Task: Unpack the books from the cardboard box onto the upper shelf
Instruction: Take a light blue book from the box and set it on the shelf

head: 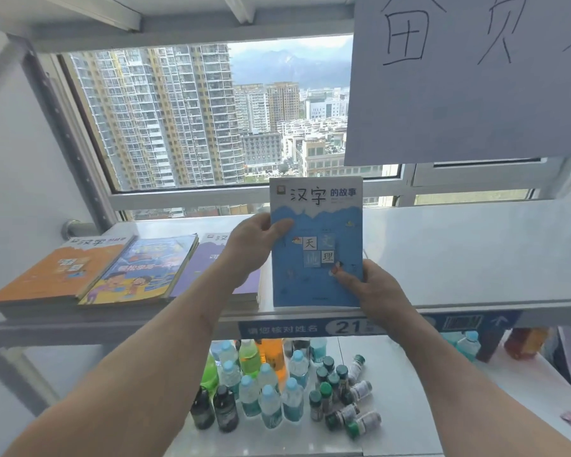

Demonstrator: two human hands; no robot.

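Note:
A blue-and-white book (317,245) stands upright over the front of the upper shelf (475,252), held by both hands. My left hand (254,249) grips its left edge, thumb on the cover. My right hand (373,288) grips its lower right corner. Three books lie flat on the shelf to the left: an orange book (60,272), a colourful children's book (142,268) and a purple book (208,262), partly hidden by my left arm. The cardboard box is not in view.
The lower shelf (409,407) carries several plastic bottles (267,390) and small green-capped vials (340,397). A blue label strip (310,328) runs along the upper shelf's front edge. A paper sign (468,77) hangs at the top right. A window (211,117) is behind the shelf.

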